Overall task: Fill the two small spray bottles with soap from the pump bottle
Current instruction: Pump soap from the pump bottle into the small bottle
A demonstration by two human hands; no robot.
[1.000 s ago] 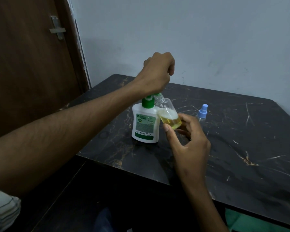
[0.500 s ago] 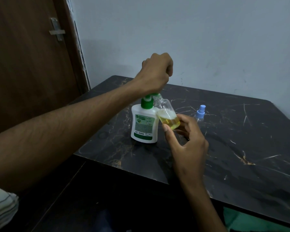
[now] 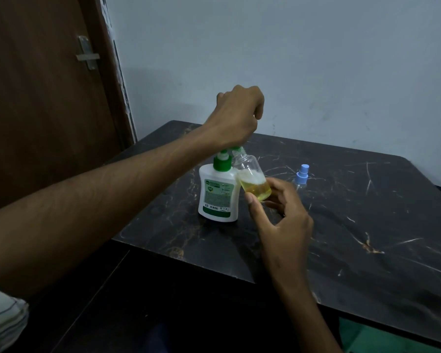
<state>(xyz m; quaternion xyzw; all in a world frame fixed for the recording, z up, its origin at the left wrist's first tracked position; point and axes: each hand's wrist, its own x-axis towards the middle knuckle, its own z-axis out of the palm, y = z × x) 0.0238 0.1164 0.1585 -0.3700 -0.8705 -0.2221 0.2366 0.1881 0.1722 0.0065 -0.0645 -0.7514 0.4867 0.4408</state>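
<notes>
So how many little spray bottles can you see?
2. One small clear bottle, partly filled with yellow soap, is tilted in the right hand beside the pump bottle. The other, with a blue spray top, stands on the table behind that hand.

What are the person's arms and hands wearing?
Both forearms are bare, and the left hand and right hand show no gloves, rings or watch. A pale sleeve with thin dark stripes shows at the left arm's upper end.
</notes>
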